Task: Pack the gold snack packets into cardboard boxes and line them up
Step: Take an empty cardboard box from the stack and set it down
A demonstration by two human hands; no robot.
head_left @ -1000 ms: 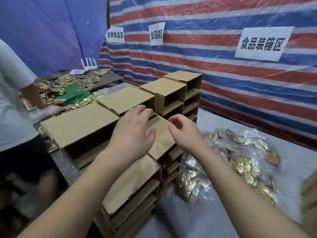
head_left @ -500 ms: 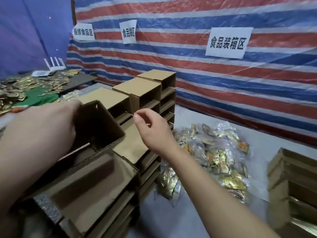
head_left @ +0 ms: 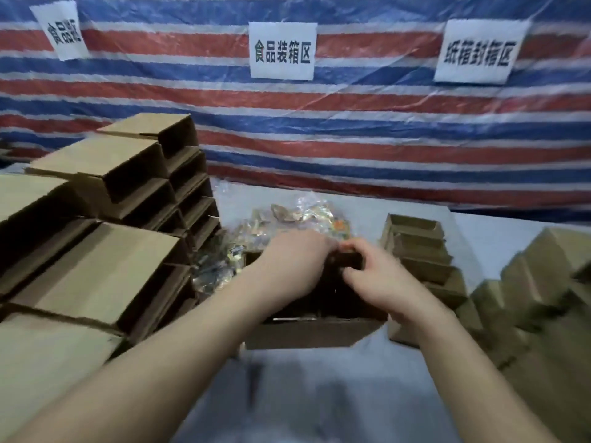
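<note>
An open cardboard box (head_left: 303,334) stands on the grey table right in front of me, its dark inside facing up. Both my hands are over its far rim. My left hand (head_left: 292,263) curls its fingers over that edge. My right hand (head_left: 379,278) pinches the same edge between thumb and fingers. Motion blur hides the fingertips. Just behind the box lies a heap of gold snack packets (head_left: 287,219) in clear plastic.
Stacks of empty cardboard boxes (head_left: 105,238) fill the left side. A row of open boxes (head_left: 422,251) and another stack (head_left: 537,282) stand on the right. A striped tarp wall (head_left: 351,139) with paper signs closes the back. Bare table surface (head_left: 319,394) lies near me.
My view has swung right, from the left stacks to the table's middle. The box my left hand lifted off the stack now stands in front of me, with both hands at its far rim.
</note>
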